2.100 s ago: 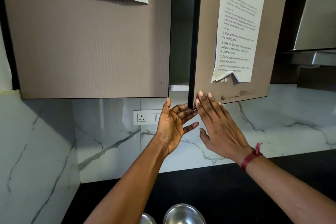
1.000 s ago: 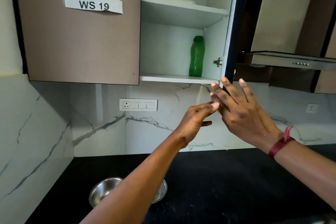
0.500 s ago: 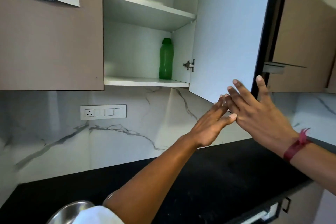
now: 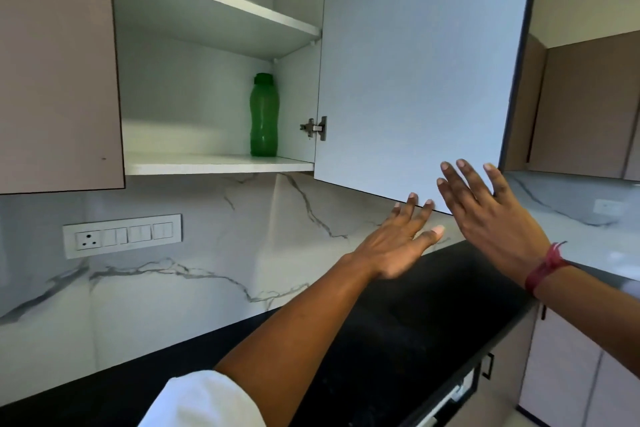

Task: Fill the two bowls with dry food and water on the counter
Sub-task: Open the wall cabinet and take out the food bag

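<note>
Both left hand (image 4: 398,248) and right hand (image 4: 488,215) spread at bottom edge of door (image 4: 415,62).

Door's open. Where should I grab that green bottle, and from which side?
Grip the bottle at mid-body, coming from the front-left. It stands upright on the lower shelf, close to the right wall, so that side looks too tight to reach round.
</note>
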